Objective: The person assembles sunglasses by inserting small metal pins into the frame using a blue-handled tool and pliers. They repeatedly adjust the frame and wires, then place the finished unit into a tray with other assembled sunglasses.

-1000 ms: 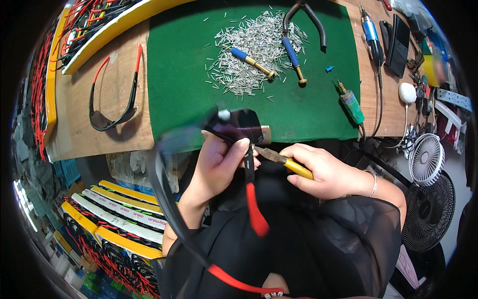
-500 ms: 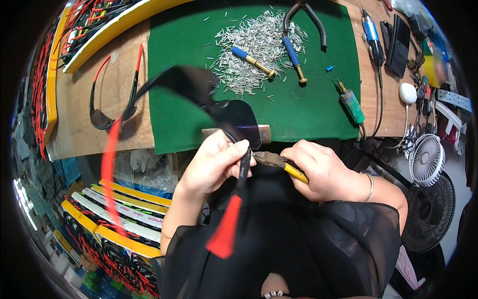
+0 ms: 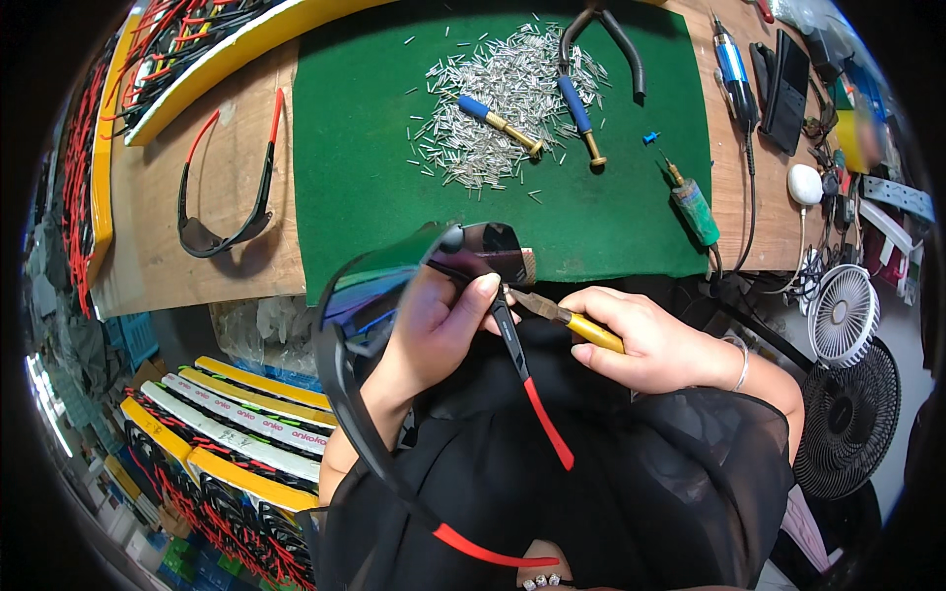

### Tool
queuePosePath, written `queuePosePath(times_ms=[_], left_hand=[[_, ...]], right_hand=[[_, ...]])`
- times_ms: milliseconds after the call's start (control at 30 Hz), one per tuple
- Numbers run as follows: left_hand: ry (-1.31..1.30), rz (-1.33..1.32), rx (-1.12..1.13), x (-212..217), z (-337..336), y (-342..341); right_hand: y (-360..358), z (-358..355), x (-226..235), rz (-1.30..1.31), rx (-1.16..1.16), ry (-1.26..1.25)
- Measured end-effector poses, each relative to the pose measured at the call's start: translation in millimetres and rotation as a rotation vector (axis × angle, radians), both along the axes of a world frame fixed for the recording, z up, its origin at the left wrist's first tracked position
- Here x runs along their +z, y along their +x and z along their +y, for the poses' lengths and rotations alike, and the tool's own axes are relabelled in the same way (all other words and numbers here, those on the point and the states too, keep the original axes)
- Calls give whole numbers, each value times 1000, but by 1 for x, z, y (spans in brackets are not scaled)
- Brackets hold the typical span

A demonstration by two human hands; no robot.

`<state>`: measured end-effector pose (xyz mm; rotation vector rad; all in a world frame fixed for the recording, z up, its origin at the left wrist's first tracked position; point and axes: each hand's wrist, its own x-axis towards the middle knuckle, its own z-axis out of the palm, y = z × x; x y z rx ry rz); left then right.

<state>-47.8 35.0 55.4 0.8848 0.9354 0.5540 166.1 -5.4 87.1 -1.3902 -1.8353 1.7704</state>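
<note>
My left hand [image 3: 439, 330] pinches a pair of black sunglasses [image 3: 370, 286] by the hinge end of one temple arm. Their dark lenses face up and left, and both red-tipped arms hang down toward me. In my right hand [image 3: 641, 340] is a pair of pliers [image 3: 542, 306] with yellow handles. The plier jaws point left and lie close to the hinge; whether they touch it I cannot tell. Beyond my hands, a heap of small silver pins [image 3: 493, 89] lies on a green mat [image 3: 365, 197]. Two blue-handled screwdrivers [image 3: 579, 108] rest on and beside the heap.
Another pair of red-tipped sunglasses [image 3: 225, 244] sits on the wooden table at left. Boxes of sunglasses [image 3: 236, 419] stand lower left. On the right are a green-handled tool [image 3: 697, 212], a corded blue tool [image 3: 734, 74], dark-handled pliers [image 3: 626, 54] and fans [image 3: 844, 315].
The sunglasses have turned in my left hand, their lenses swinging down and left and the arms toward me. The plier jaws have drawn slightly right, off the hinge area.
</note>
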Motion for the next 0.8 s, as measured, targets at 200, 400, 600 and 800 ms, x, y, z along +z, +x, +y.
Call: queuePosePath(times_ms=[200, 400, 600, 800], left_hand=[[81, 145, -44, -3, -3, -3], [-542, -199, -111, -1, 18, -11], [-195, -83, -102, 5, 12, -6], [9, 108, -30, 1, -2, -3]], right_hand=[[-4, -2, 0, -6, -25, -15], [-7, -4, -5, -345, 99, 758], [-3, -4, -2, -93, 44, 315], [1, 4, 4, 21, 38, -54]])
